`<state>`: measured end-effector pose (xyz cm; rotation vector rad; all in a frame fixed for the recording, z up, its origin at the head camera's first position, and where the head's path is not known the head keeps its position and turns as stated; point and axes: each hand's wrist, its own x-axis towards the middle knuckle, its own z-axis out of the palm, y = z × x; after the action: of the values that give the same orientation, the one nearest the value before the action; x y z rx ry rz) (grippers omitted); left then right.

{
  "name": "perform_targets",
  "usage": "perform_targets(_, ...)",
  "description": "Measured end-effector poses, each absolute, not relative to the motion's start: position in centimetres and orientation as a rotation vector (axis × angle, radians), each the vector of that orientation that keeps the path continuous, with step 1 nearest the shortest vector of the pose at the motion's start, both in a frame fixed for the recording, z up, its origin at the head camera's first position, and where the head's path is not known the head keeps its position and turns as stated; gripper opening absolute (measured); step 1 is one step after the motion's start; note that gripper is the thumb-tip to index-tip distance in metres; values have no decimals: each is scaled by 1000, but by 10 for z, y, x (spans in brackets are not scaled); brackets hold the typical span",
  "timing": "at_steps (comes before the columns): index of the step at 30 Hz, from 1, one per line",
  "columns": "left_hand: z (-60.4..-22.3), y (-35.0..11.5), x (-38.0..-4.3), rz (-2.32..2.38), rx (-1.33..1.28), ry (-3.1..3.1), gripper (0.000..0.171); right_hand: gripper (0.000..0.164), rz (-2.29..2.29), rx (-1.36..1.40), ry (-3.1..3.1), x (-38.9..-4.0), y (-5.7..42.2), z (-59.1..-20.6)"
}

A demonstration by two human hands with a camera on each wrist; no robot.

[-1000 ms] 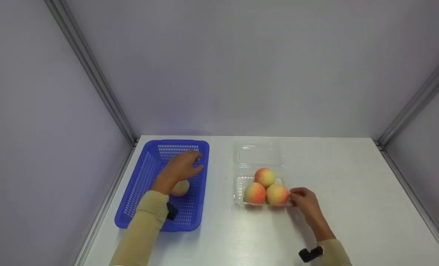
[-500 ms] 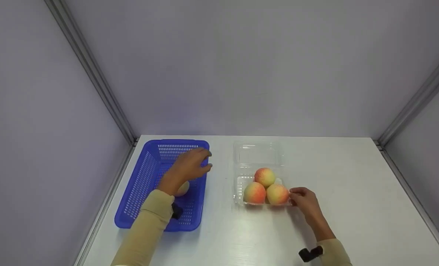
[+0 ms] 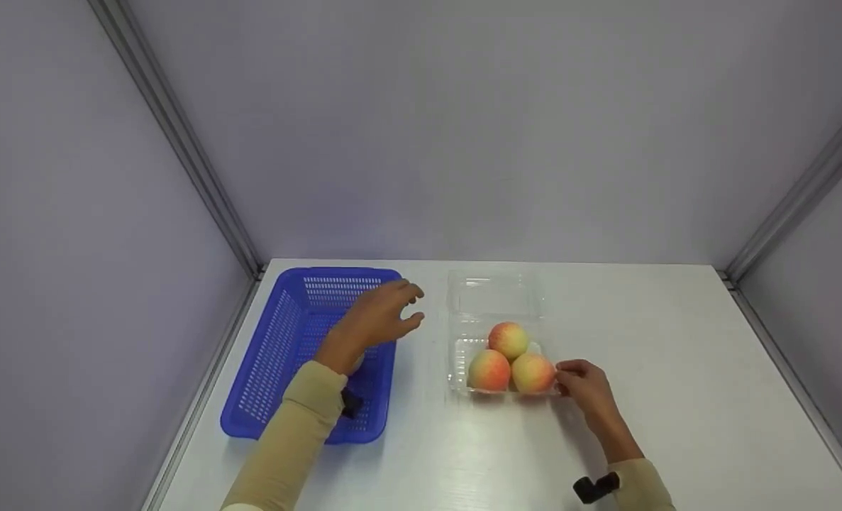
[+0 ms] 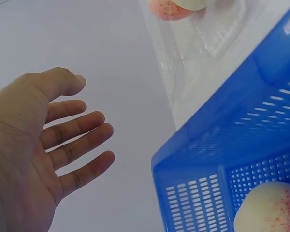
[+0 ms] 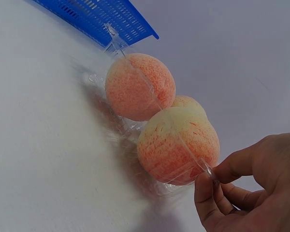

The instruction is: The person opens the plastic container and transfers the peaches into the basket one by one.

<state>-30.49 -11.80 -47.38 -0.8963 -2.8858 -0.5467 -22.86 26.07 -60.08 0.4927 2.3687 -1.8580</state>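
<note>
My left hand (image 3: 378,316) hovers over the right rim of the blue basket (image 3: 250,376), fingers spread and holding nothing. In the left wrist view one pale peach (image 4: 270,210) lies in the basket; from the head view my wrist mostly covers it. A clear plastic clamshell box (image 3: 463,346) stands with its lid (image 3: 497,297) folded back. Inside are three red-yellow peaches, a rear one (image 3: 508,341), a front left one (image 3: 489,370) and a front right one (image 3: 533,373). My right hand (image 3: 587,387) pinches the box's front right corner between thumb and fingers.
The white table (image 3: 676,369) carries the basket at left and the box near the middle. Grey walls (image 3: 491,142) enclose its back and sides, with metal rails (image 3: 179,135) along the corners.
My left hand has moved to the right and slightly away from me, from above the basket's inside to its right rim, fingers spreading a little. The right hand and box stay put.
</note>
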Motion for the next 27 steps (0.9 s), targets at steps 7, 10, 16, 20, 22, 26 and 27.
perform_targets(7, -472, -107, -305, -561, -975, -2812, 35, 34, -1874, 499, 2365, -228, 260, -601)
perform_targets(10, -471, -103, -305, -576, -987, -2807, 36, 33, -1868, 513, 2371, -229, 260, -601)
perform_targets(16, -470, -92, -306, -591, -993, -2811, 37, 32, -1868, 515, 2376, -230, 261, -602)
perform_targets(20, -469, -86, -306, -589, -983, -2831, 37, 32, -1861, 515, 2376, -230, 262, -603)
perform_targets(22, -469, -83, -306, -594, -981, -2839, 37, 33, -1868, 509, 2370, -230, 262, -603)
perform_targets(26, -470, -78, -306, -622, -984, -2847, 37, 34, -1884, 505, 2360, -231, 262, -604)
perform_targets(27, -470, -77, -306, -636, -984, -2849, 38, 34, -1884, 503, 2357, -231, 263, -603)
